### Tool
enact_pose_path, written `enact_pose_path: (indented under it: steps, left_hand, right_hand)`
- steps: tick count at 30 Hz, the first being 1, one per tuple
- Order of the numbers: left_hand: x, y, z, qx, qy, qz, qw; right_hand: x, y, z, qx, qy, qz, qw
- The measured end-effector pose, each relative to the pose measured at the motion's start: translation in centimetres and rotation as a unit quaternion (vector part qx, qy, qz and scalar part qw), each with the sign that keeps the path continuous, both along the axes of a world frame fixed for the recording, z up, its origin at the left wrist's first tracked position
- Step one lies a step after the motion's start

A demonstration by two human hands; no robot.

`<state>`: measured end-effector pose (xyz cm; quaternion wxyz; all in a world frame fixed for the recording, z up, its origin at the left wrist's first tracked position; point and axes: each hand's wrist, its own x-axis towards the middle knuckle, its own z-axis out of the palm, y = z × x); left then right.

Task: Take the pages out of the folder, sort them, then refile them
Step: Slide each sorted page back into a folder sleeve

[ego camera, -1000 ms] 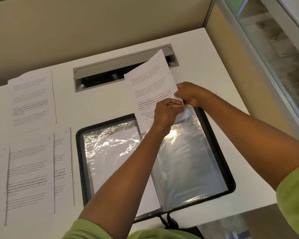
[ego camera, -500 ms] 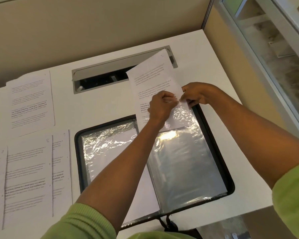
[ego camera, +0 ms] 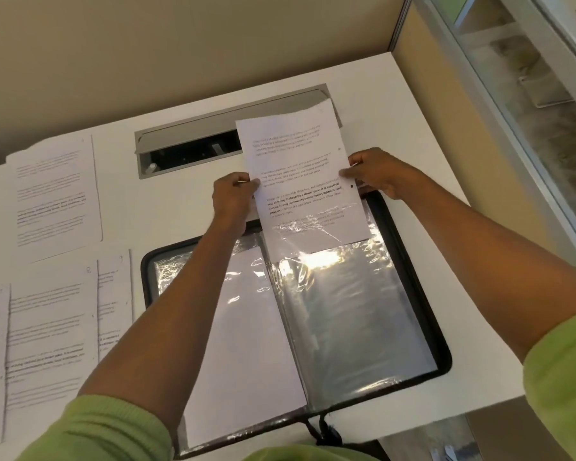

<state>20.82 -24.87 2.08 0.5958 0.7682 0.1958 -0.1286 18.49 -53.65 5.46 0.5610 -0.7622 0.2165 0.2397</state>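
A white bench (ego camera: 396,104) is seen from above, set against a beige partition wall (ego camera: 180,44). A black display folder (ego camera: 147,284) is laid open near the front edge of the bench, and its clear plastic pockets are streaked with glare. The left-hand pocket (ego camera: 246,344) is filled by a white sheet on which no print can be made out. The right-hand pocket (ego camera: 353,321) is seen dark and mostly unfilled.

A printed page (ego camera: 296,161) is held over the far edge of the folder. Its lower part is slid into the top opening of the right-hand pocket, where crinkled plastic is seen over the last lines of text. The greater part is left standing out beyond the folder, above the bench.

The page is held on both sides. The grip of the left hand (ego camera: 231,197) is closed on the left edge, with the thumb laid on the printed face and the fingers curled behind. The grip of the right hand (ego camera: 376,176) is closed on the right edge, with the thumb tip pressed to the margin. Whether the lip of the pocket is also caught there cannot be told.

A grey cable tray (ego camera: 187,154) is sunk into the back of the bench, and its right end is covered by the top of the held page. A single loose page (ego camera: 54,194) is laid at the far left. Nearer, just left of the folder, a row of overlapping pages (ego camera: 47,327) is spread flat. Green sleeves (ego camera: 97,430) are pushed up on both forearms.
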Motion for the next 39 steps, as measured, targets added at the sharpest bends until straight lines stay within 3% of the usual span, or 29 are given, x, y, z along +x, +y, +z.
enact_pose_path:
  steps: [3,11,13,16,20,26,33,39]
  left_hand:
    - [-0.5,0.8,-0.2,0.007,0.016,-0.037,0.999]
    - [-1.8,3.0,-0.4,0.03,0.074,-0.157,0.984]
    - [-1.6,2.9,-0.1,0.031,0.076,-0.178,0.981]
    - [-0.8,2.4,0.3,-0.013,0.047,-0.126,0.991]
    - [-0.1,1.7,0.3,0.006,0.01,-0.083,0.996]
    - [-1.2,2.3,-0.6,0.001,0.029,-0.099,0.995]
    - [-2.1,3.1,-0.6,0.092,0.032,-0.205,0.974]
    - [-1.1,2.3,0.0,0.084,-0.007,-0.144,0.986]
  right_hand:
    - [0.2,0.0,-0.4,-0.033,-0.038,-0.016,0.999]
    - [-0.3,-1.5,-0.6,-0.138,0.073,0.156,0.975]
    - [-0.1,-1.3,-0.6,-0.128,0.065,0.14,0.98]
    - [0.2,-0.3,-0.7,-0.065,-0.003,0.037,0.997]
    - [0.3,0.8,-0.7,-0.029,-0.054,-0.039,0.997]
    - [-1.0,0.7,-0.4,-0.058,-0.052,-0.01,0.997]
    - [-1.5,0.1,-0.6,-0.095,-0.036,0.055,0.993]
    - [-1.2,1.4,0.2,-0.075,-0.095,0.001,0.993]
